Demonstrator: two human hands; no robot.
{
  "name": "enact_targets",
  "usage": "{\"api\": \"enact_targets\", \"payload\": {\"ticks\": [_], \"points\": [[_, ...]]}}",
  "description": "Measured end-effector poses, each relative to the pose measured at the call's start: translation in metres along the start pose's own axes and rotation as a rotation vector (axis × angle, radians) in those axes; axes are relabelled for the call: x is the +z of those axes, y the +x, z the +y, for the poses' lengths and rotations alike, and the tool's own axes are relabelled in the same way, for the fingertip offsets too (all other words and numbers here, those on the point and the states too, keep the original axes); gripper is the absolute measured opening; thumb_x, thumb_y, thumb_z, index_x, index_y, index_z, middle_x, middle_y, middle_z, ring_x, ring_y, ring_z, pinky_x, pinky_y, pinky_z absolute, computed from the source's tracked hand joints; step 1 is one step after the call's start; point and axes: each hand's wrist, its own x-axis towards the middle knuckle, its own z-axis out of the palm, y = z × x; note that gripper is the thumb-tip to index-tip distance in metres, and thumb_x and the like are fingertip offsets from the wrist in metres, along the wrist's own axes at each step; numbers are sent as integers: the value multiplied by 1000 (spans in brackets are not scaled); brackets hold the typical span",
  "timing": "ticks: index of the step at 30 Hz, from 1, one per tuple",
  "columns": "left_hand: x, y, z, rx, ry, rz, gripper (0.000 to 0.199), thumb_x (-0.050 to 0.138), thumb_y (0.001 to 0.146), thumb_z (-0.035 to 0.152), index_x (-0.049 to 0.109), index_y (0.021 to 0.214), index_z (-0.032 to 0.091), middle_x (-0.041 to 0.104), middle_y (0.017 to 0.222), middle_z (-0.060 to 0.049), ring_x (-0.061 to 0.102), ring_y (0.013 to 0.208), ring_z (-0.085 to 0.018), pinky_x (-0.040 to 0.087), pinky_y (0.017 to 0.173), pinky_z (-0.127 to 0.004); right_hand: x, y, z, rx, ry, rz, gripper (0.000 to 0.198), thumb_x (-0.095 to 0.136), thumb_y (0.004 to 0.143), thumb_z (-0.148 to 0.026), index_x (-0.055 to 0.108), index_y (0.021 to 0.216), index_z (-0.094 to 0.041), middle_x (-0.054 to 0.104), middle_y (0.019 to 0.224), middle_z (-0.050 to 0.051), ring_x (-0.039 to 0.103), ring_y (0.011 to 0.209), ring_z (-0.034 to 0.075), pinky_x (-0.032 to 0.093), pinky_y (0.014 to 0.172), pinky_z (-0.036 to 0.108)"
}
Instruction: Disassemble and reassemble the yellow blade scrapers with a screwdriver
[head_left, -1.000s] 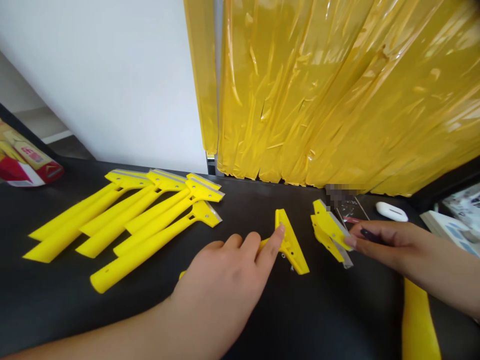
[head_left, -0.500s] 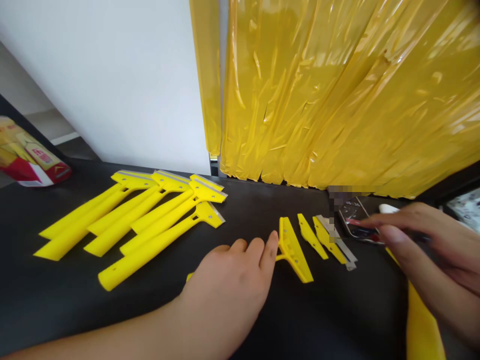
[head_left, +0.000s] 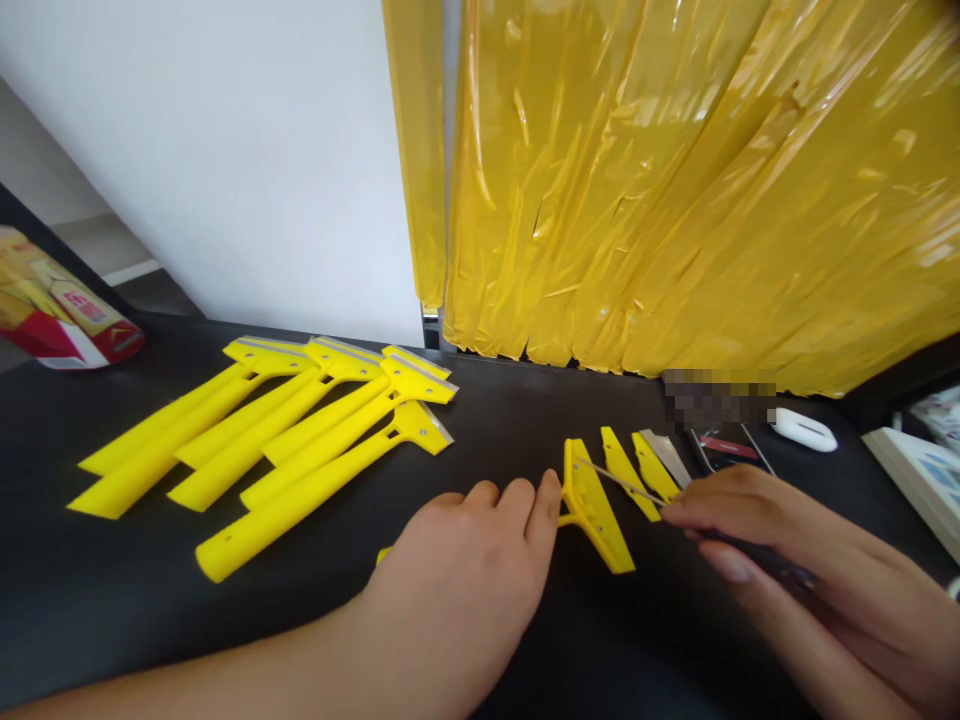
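My left hand [head_left: 469,565] is closed around the handle of a yellow scraper [head_left: 600,515], pressing it down on the black table. The scraper's wide head points right and has small screws in it. My right hand [head_left: 817,570] grips a screwdriver [head_left: 624,484], whose thin metal shaft reaches left to the upper part of that head. Most of its handle is hidden by my fingers. Beside the head lie two loose yellow strips, a nearer strip [head_left: 621,465] and a farther strip [head_left: 654,468], and a grey metal blade [head_left: 666,455], partly covered by my right hand.
Several yellow scrapers [head_left: 300,445] with blades lie in a row at left. A printed carton [head_left: 71,315] stands at the far left. Behind my right hand are a phone [head_left: 750,455], a white case [head_left: 804,430] and a white box [head_left: 919,490]. Yellow film [head_left: 637,200] hangs behind.
My right hand has moved left from beside the phone, bringing the screwdriver's tip over the scraper head. My left hand has kept its hold on the scraper.
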Motion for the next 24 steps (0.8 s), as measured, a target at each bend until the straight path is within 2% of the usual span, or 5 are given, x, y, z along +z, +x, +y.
{"api": "enact_targets", "payload": {"ticks": [2,7,11,17,24], "points": [[0,0,0,-15,-4,-15,73,56,90,3,47,162,5,74,106,-11,71,79,-26,57,58,-37,-1,-2,1,-11,5,31,36,61,103,-25,64,138,-32,74,125,3,71,118,24,59,105,34],[0,1,0,-24,-17,-38,72,56,92,4,46,163,7,74,108,-11,72,81,-27,58,60,-37,-2,1,3,-26,-40,-101,33,61,105,-27,63,138,-33,72,122,4,72,115,23,62,97,30],[-2,2,0,-39,-21,-61,73,56,91,4,47,163,7,74,109,-12,73,83,-27,59,61,-37,-3,0,1,-19,-33,-7,33,58,106,-27,62,138,-32,73,126,3,70,123,22,59,103,29],[-3,2,-2,-41,-32,-71,71,56,93,4,47,163,8,74,107,-11,74,82,-27,60,61,-38,0,6,-4,-61,-24,-81,30,58,106,-27,63,135,-34,75,119,2,75,109,19,63,93,26],[-3,2,-2,-44,-31,-58,71,58,92,6,48,162,8,74,108,-11,74,82,-28,61,61,-38,1,3,0,15,-36,32,32,60,104,-30,65,134,-36,76,125,2,73,121,27,65,95,33]]}}
